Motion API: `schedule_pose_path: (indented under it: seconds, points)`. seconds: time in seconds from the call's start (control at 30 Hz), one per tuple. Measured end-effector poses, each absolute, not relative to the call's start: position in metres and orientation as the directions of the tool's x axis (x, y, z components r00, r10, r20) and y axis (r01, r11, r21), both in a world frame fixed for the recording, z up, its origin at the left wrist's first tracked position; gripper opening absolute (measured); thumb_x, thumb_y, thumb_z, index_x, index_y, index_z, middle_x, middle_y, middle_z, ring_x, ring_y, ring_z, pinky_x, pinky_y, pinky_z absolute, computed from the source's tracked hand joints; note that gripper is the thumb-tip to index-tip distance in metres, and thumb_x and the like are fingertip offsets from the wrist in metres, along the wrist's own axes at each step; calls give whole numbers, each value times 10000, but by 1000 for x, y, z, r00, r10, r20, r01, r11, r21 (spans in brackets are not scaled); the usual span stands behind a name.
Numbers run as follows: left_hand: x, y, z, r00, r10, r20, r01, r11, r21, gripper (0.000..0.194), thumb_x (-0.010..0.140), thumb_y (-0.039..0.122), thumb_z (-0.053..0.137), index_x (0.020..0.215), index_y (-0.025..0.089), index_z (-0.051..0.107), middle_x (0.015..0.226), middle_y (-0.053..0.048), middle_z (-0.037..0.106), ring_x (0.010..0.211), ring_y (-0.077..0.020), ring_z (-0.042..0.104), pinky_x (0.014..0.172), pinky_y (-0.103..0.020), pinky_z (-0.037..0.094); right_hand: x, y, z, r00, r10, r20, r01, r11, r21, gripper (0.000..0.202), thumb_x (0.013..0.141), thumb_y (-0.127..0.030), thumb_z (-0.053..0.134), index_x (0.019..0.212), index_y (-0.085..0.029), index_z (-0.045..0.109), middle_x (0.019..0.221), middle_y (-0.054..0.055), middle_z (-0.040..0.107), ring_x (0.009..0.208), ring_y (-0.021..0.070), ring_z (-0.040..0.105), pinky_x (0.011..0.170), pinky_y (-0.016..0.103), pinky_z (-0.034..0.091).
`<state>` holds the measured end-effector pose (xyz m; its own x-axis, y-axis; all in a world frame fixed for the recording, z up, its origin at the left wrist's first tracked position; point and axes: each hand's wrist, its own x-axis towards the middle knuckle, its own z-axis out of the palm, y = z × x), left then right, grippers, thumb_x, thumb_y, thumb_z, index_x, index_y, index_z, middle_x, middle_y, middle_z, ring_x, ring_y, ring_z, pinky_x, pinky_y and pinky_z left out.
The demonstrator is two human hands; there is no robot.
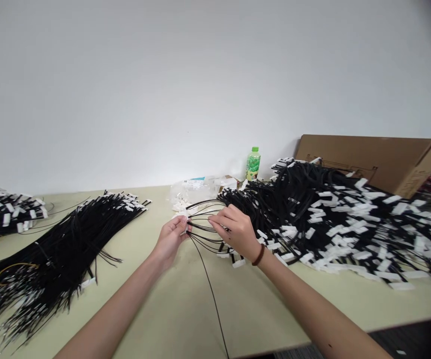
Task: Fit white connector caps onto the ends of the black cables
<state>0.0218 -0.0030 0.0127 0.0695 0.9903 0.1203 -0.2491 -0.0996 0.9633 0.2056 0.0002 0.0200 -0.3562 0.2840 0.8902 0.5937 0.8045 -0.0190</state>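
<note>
Both bare forearms lie nearest the camera, entering from 7 and 5 o'clock and converging over the pale table [185, 319]. We take the space between the hands as the dial centre, with 12 o'clock toward the wall [163, 89].

Our left hand [173, 238] has its thumb and fingertips closed on a small white piece [184, 214] at the gathered ends of several thin black cables [202, 228]. We judge that this pinch serves as the anchor: with the ends held together, the cables spread into separate bowed lines toward 3 o'clock, where each can be reached singly. Our right hand [239, 233], with a brown band [258, 255] at the wrist, has its thumb and index finger nearly together at these lines; whether they grip one, we cannot tell. One loose cable [213, 294] hangs away from the fan toward 5 o'clock.

At 3 o'clock we have a large heap of black cables [299, 199] with white tags [344, 244], probably set there for a short reach by the right hand. At 9 o'clock lies a long bundle [73, 239], its strands roughly aligned, presumably to limit tangling; a second bundle [2, 212] lies beyond it. A clear plastic bag [200, 192] sits at 12 o'clock, a green-capped bottle [252, 165] at 1, and a cardboard box [350, 154] at 2.
</note>
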Motion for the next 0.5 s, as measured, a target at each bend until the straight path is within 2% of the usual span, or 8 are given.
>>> schedule_pose_path:
  seconds: [0.3,0.5]
  points:
    - [20,-2,11,97,985,140,-254,-111,961,284,680,412,664,743,142,604,673,1,505,645,-106,449,647,-219,393,206,-1,21,-378,294,878,627,779,9,194,881,-164,475,776,-184,637,703,30,586,664,140,459,614,260,381]
    - [20,-2,12,86,986,146,-219,-125,968,305,666,435,667,734,144,603,664,-4,514,640,-116,459,638,-227,395,207,1,19,-392,296,871,637,770,25,183,886,-170,473,843,-197,648,704,31,578,678,145,462,608,258,382]
